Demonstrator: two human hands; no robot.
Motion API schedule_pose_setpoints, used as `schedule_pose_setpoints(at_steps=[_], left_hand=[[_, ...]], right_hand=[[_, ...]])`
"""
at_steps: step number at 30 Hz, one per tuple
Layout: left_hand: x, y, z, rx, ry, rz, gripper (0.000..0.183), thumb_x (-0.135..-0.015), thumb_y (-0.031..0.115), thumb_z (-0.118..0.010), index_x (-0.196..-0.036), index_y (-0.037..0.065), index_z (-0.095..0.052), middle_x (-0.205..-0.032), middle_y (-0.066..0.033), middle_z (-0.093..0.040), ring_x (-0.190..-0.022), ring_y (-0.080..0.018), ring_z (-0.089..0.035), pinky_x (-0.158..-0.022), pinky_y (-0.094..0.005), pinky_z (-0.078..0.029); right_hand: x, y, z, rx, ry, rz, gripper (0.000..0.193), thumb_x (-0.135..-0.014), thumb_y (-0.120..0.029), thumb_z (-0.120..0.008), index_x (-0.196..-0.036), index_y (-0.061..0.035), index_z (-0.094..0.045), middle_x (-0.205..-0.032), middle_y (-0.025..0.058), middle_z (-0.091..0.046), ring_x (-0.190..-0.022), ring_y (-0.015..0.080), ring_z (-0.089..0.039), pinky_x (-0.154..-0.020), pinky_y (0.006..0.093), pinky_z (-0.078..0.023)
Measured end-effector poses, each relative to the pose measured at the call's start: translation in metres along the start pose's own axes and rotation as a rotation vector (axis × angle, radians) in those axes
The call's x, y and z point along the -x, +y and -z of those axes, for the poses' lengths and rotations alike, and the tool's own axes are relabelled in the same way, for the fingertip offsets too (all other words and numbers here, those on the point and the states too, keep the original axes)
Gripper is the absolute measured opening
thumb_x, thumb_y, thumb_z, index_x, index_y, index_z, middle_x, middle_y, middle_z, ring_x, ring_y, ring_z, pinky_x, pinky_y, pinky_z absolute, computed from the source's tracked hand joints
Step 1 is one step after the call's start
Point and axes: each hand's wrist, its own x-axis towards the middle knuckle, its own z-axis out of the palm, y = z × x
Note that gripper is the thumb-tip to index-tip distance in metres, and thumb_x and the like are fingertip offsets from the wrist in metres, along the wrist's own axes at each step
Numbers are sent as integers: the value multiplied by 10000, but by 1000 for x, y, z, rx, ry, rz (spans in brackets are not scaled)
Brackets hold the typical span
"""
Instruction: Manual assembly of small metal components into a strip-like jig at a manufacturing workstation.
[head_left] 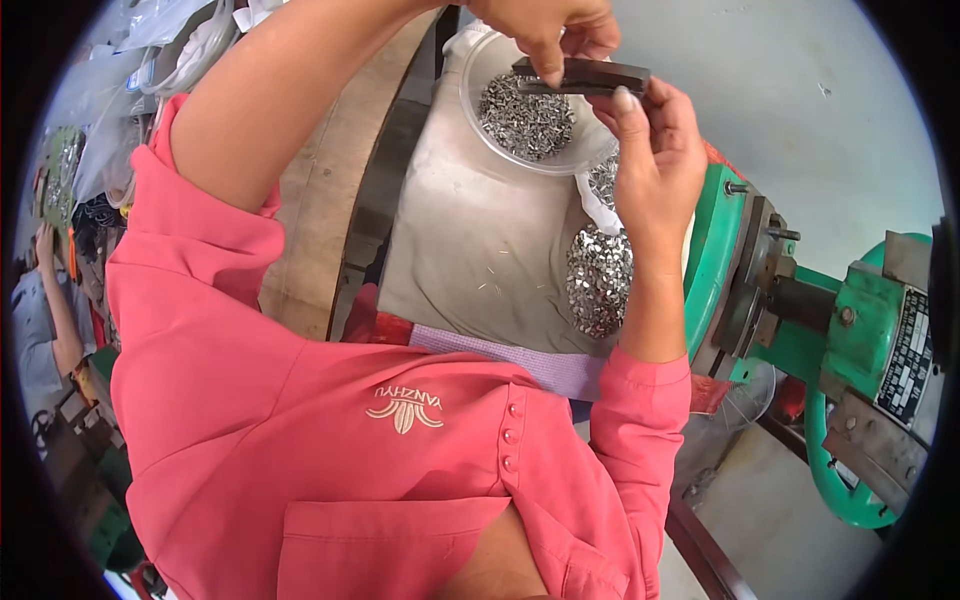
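Both my hands hold a dark metal bar (pixel 605 74) above the far side of a clear plastic tub (pixel 592 148). My left hand (pixel 560 28) pinches the bar's left part, thumb on its near face and fingers behind. At the right end my right hand (pixel 660 150) grips it, with the thumb at the lower edge and the other fingers curled behind. A lengthwise groove or seam shows along the bar. Inside the tub lie many small silvery metal pieces (pixel 525 115). Another heap of shiny metal pieces (pixel 600 285) sits beside my right forearm, partly covered by it.
A pale cloth (pixel 455 235) covers the surface under the tub. To the right stands a green machine (pixel 712 235) with a green handwheel (pixel 820 455). A wooden board (pixel 325 200) runs along the left. Farther left are plastic bags (pixel 105 85) and another person (pixel 45 340).
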Motion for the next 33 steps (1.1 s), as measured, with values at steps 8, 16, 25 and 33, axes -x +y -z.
schedule_pose_setpoints(at_steps=[8,16,25,33], left_hand=[[11,20,0,-107,85,132,221,-788,84,-747,-958,-21,-651,-837,-122,-706,-774,-248,-655,-717,-368,-505],[11,43,-7,61,129,106,328,-895,193,-673,-1126,-36,-632,-928,-118,-708,-829,-187,-647,-748,-334,-505],[12,79,-63,814,-145,143,191,-985,126,-602,-1095,-29,-583,-902,-28,-615,-783,-120,-600,-691,-273,-484],[-35,106,-115,750,-377,97,271,-1001,126,-534,-1200,-51,-584,-864,-23,-617,-769,-82,-603,-729,-246,-509]], right_hand=[[13,-11,16,233,53,4,207,-953,-54,-666,-1126,47,-615,-928,111,-722,-865,135,-701,-737,262,-548],[67,-48,47,-163,242,-149,105,-973,-59,-623,-1023,28,-592,-863,59,-625,-741,146,-684,-700,263,-557],[202,-68,94,-124,337,-510,79,-974,-63,-602,-983,12,-581,-743,75,-628,-604,141,-623,-594,278,-521],[280,-40,151,-147,696,-606,143,-1006,-128,-601,-999,14,-610,-766,107,-669,-620,143,-644,-657,341,-607]])
